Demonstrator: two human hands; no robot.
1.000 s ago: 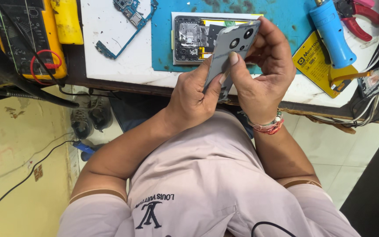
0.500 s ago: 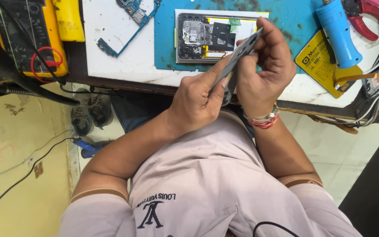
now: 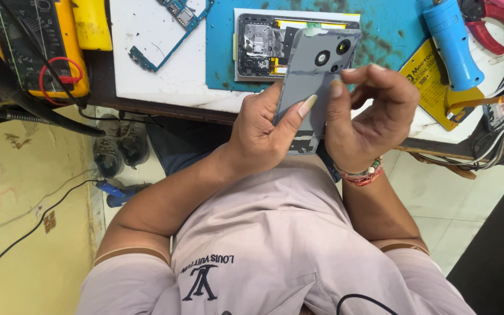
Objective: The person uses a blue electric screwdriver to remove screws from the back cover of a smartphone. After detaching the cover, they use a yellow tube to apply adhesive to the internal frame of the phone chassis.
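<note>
Gripping grey phone back cover (image 3: 315, 76) between left hand (image 3: 263, 137) and right hand (image 3: 371, 119), long axis pointing away toward opened phone (image 3: 263, 49) just beyond.

A phone repair workshop: opened phone (image 3: 263, 46), circuit board (image 3: 170, 29), multimeter (image 3: 36, 46).

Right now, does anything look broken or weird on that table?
Yes. The phone on the blue mat lies open, insides showing. Its grey back cover is off, held in both hands. A bare circuit board lies loose nearby.
</note>
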